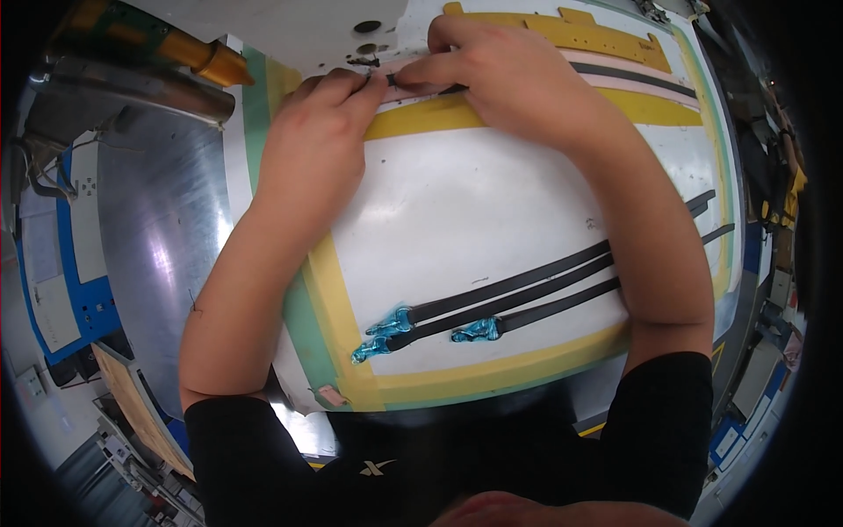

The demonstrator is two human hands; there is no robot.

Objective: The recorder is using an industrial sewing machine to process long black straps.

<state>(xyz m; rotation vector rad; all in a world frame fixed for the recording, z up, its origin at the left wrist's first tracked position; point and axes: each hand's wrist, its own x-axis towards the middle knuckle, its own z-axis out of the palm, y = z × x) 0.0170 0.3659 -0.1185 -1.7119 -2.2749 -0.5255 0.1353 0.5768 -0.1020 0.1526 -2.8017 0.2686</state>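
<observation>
A flat black strip (637, 77) runs along a pink band (606, 58) at the far side of the white work surface (474, 193). My left hand (320, 127) has its thumb and fingers closed at the strip's left end. Just to the right, my right hand (505, 75) bends over the same strip, its fingers closed at it near my left fingertips. The fingertips partly hide that end. Nearer to me lie three more black strips (509, 288), their left ends wrapped in crinkled blue film (477, 330). My right forearm crosses above them.
A yellow slotted template (606, 44) lies beyond the pink band, and a yellow strip (654, 107) on its near side. Yellow and green tape edges the surface. At upper left, a metal cylinder (140, 98) and an orange-tipped tool (219, 63) jut inward.
</observation>
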